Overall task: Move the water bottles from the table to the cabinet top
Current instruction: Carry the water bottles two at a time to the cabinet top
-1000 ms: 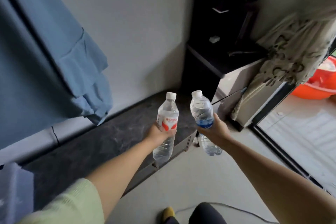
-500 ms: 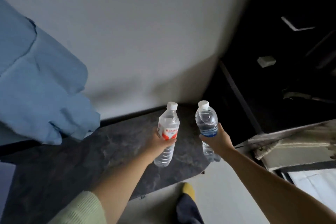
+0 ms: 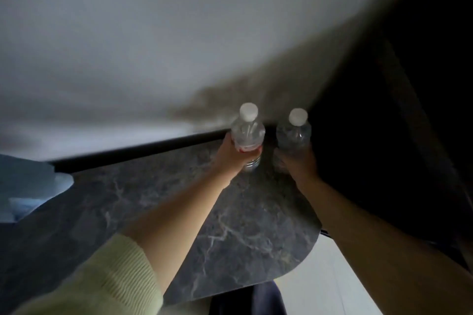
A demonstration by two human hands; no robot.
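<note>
Two clear water bottles with white caps stand upright at the far right corner of the dark marbled cabinet top (image 3: 230,233), close to the wall. My left hand (image 3: 234,155) grips the bottle with the red and white label (image 3: 247,132) around its middle. My right hand (image 3: 298,163) grips the other bottle (image 3: 293,134) low on its body, in shadow. The bottles are a small gap apart. Whether their bases touch the top is hidden by my hands.
A white wall (image 3: 179,46) rises just behind the bottles. A tall black unit (image 3: 399,135) stands right against the right bottle. Blue cloth (image 3: 28,186) lies over the cabinet top at the left. The top's rounded edge and pale floor (image 3: 320,286) lie below right.
Both hands have carried the bottles forward and down to the back right corner of the cabinet top. The view has closed in on the cabinet and grown darker.
</note>
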